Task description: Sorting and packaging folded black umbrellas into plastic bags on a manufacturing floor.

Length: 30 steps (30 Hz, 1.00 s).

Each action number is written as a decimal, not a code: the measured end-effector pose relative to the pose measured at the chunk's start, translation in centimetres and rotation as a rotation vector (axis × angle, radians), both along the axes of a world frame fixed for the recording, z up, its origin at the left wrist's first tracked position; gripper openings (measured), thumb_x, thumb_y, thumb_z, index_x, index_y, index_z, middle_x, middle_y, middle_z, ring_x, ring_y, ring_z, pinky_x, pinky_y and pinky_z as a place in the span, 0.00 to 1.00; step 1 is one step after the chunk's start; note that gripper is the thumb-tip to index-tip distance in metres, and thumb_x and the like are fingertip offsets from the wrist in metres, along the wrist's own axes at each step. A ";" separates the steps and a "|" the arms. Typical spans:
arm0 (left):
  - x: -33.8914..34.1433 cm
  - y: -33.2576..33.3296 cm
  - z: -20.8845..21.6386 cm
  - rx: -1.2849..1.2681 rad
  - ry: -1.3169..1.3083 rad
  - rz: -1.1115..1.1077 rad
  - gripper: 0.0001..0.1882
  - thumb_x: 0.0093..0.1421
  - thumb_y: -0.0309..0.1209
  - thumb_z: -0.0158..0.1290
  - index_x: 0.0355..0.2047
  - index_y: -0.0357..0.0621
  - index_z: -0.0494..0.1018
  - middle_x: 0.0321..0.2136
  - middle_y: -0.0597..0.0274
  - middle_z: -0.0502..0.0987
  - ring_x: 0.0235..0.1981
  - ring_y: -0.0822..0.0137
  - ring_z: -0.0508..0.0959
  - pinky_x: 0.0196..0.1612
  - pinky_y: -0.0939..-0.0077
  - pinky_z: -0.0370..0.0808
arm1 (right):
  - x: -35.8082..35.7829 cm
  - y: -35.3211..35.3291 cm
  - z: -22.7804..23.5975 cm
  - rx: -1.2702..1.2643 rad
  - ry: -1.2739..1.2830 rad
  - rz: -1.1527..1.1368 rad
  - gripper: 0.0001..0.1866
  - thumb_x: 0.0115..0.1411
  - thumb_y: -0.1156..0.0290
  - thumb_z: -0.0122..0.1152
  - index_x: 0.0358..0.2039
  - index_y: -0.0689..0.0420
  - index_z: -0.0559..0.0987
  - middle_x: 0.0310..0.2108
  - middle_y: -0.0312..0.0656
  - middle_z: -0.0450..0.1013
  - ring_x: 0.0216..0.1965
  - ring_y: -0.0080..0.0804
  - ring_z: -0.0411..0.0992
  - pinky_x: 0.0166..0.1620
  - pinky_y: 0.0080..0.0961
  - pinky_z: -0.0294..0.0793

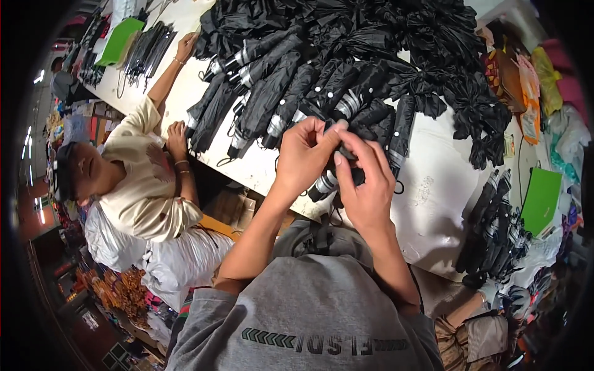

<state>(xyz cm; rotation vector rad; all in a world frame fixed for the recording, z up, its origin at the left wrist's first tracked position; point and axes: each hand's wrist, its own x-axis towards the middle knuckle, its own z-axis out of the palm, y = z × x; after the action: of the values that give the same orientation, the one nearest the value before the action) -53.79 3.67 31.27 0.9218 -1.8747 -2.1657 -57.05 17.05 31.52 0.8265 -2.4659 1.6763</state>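
My left hand [304, 154] and my right hand [369, 185] meet at the front of the table, fingertips pinched together. Between them is the dark cloth of a black folding umbrella [323, 185], mostly hidden by my fingers; its silver-banded handle end shows below my left hand. Which part of the cloth each fingertip grips is too small to make out. Just beyond my hands lie several more folded black umbrellas [272, 93] with silver bands, some with white snap buttons showing.
A large heap of loose black umbrellas [346, 31] covers the far side of the white table [427, 191]. Bundled umbrellas [489, 222] lie at the right, near a green board [541, 201]. At the left a co-worker [145, 167] rests both arms on the table.
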 end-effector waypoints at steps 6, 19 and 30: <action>4.5 2.0 1.6 0.236 0.179 -0.042 0.04 0.63 0.22 0.61 0.38 0.38 0.78 0.25 0.71 0.75 0.27 0.81 0.71 0.33 0.89 0.70 | 2.5 2.0 -0.5 -0.001 -0.114 0.059 0.16 0.64 0.80 0.58 0.53 0.63 0.76 0.36 0.43 0.77 0.32 0.27 0.73 0.38 0.24 0.74; 11.0 2.6 3.7 0.149 0.111 -0.027 0.12 0.66 0.22 0.58 0.49 0.35 0.74 0.27 0.68 0.76 0.28 0.80 0.72 0.37 0.87 0.74 | 4.2 4.7 2.2 -0.122 -0.701 0.335 0.13 0.68 0.76 0.58 0.53 0.61 0.77 0.34 0.35 0.77 0.32 0.20 0.72 0.35 0.20 0.72; 11.4 3.6 3.9 0.278 0.250 -0.025 0.22 0.63 0.20 0.59 0.58 0.40 0.69 0.28 0.70 0.71 0.27 0.81 0.68 0.32 0.87 0.70 | 5.3 4.1 1.5 0.070 -0.058 0.348 0.22 0.56 0.84 0.59 0.52 0.58 0.79 0.33 0.38 0.77 0.31 0.31 0.74 0.37 0.23 0.74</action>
<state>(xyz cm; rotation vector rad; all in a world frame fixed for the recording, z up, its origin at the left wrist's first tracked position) -42.43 7.27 35.21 0.6316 -1.5064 -2.4672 -51.76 21.17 33.03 1.2986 -2.5479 1.7396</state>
